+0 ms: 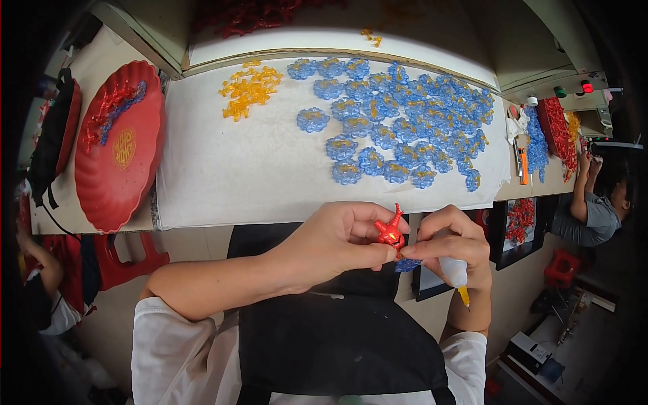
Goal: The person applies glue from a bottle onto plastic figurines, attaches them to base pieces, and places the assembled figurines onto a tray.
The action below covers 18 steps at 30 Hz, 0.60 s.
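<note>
Above my lap, just in front of the table's near edge, my left hand [331,239] is closed on a small red figurine [389,234] with a thin part sticking up. My right hand [462,246] pinches at the figurine's lower end, where a dark blue translucent piece [407,265] shows below the fingertips. Tucked in the same right hand is a whitish squeeze bottle [454,270] with a yellow needle tip, which points down and away from the figurine. The fingers hide where the red and blue parts meet.
Many blue flower-shaped pieces [383,135] with yellow bits cover the right of the white tabletop [223,175]. Yellow pieces [248,88] lie far left. A red scalloped tray [138,182] holds red and blue parts. An orange-handled cutter [522,165] lies right; a co-worker [590,209] sits beyond.
</note>
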### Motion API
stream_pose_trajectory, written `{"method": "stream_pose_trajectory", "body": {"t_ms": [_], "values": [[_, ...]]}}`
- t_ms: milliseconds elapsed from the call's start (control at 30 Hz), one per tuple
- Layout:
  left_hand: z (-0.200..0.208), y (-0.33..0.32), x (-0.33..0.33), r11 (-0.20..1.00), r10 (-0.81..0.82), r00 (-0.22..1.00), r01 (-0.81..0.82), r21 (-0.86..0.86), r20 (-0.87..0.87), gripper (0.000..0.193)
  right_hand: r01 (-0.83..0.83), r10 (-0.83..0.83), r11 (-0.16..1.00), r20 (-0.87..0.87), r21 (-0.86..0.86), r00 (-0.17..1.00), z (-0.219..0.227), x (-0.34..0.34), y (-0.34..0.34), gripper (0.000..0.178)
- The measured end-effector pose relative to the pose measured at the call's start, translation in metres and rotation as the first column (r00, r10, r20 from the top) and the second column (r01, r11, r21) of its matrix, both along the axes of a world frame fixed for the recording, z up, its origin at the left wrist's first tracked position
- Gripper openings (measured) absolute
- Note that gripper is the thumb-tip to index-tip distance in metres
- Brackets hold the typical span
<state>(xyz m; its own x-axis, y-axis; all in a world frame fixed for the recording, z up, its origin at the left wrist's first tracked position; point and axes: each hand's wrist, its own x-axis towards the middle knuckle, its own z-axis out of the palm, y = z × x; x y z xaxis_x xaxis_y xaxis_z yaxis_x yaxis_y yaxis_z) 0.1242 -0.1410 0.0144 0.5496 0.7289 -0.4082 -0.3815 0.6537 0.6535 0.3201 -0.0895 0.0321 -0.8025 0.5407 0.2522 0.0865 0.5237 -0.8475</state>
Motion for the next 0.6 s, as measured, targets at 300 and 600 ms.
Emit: {"method": "stream_pose_trajectory", "body": {"t_ms": [300, 600], "values": [[-0.002, -0.006, -0.007, 0.999, 0.026, 0.998, -0.028, 0.024, 0.059, 0.030, 0.090, -0.093, 0.995, 0.064, 0.042, 0.994, 0.010, -0.013, -0.006, 0.028], [0.015, -0.017, -0.059, 0.836, 0.350, 0.927, -0.242, 0.492, -0.138, 0.024, 0.265, -0.189, 0.928, -0.281, 0.262, 0.941, -0.003, -0.021, -0.008, 0.044]]}}
